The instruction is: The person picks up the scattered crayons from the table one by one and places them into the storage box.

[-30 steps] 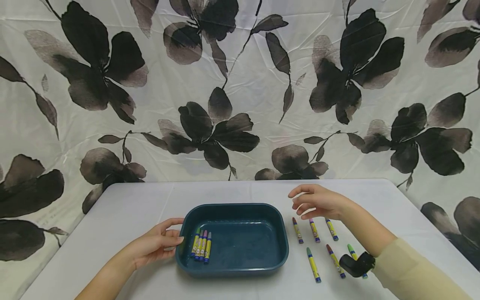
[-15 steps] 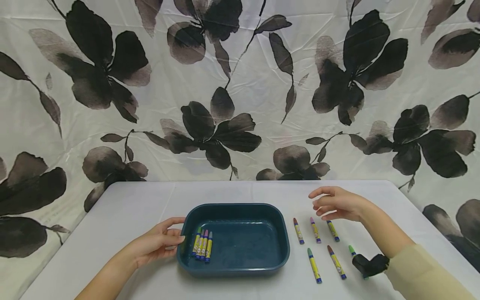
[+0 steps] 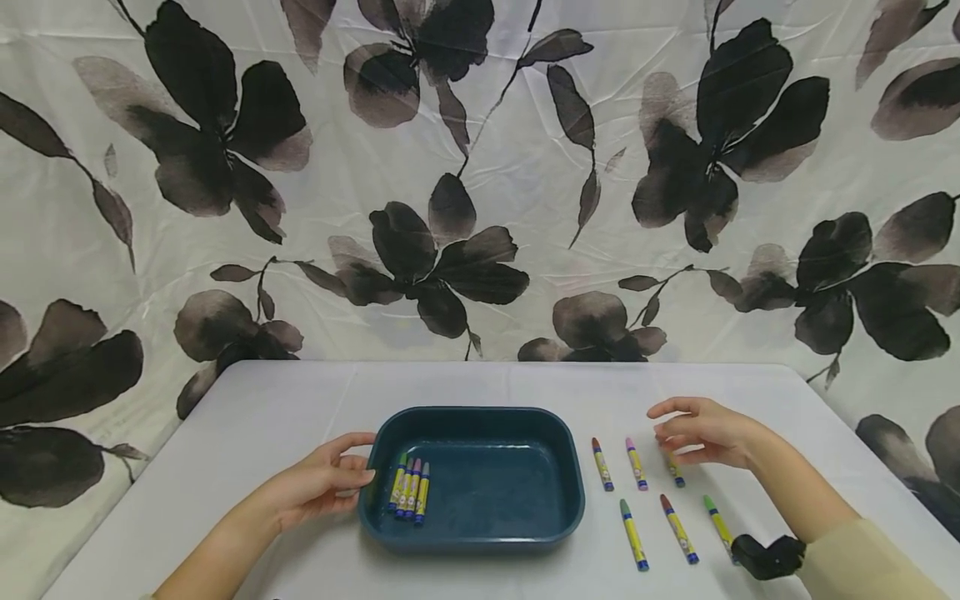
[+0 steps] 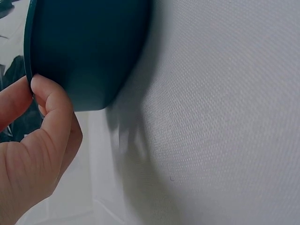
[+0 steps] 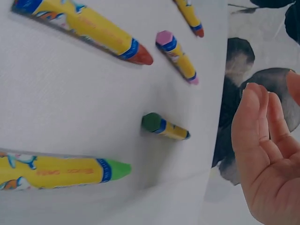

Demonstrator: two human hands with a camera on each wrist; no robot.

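My left hand (image 3: 318,483) pinches the left rim of a dark teal tray (image 3: 480,546), thumb and finger meeting on its edge in the left wrist view. Several yellow-wrapped crayons (image 3: 408,492) lie side by side at the tray's left end. My right hand (image 3: 708,433) hovers with relaxed fingers over the back right crayon (image 3: 677,477), partly covering it in the head view. The right wrist view shows this crayon's dark green end (image 5: 152,122) and nothing between my fingers. Close by lie a pink crayon (image 3: 637,464) and a light green crayon (image 3: 718,521).
Right of the tray, a red-brown crayon (image 3: 602,464) lies in the back row. A green crayon (image 3: 633,535) and another red-brown crayon (image 3: 679,530) lie in front. A black wrist camera (image 3: 768,557) overlaps the light green crayon. A floral cloth (image 3: 480,167) hangs behind the white table (image 3: 285,400).
My right hand has moved right and down, from beyond the tray's back right corner to over the back right crayon. My left hand keeps its hold on the rim.
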